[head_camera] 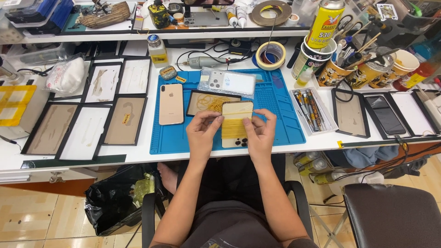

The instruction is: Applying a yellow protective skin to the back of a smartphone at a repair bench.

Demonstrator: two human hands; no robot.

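Holding a band-wrapped phone (235, 125) — left hand (200, 134), right hand (260, 133) — near a tray (192, 102) of rubber bands (212, 103).

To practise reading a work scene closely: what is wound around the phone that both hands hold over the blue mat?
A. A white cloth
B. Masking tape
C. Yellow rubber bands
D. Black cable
C: the phone, held between the left hand and the right hand above the blue mat, is wrapped across its middle in many thin yellow rubber bands.
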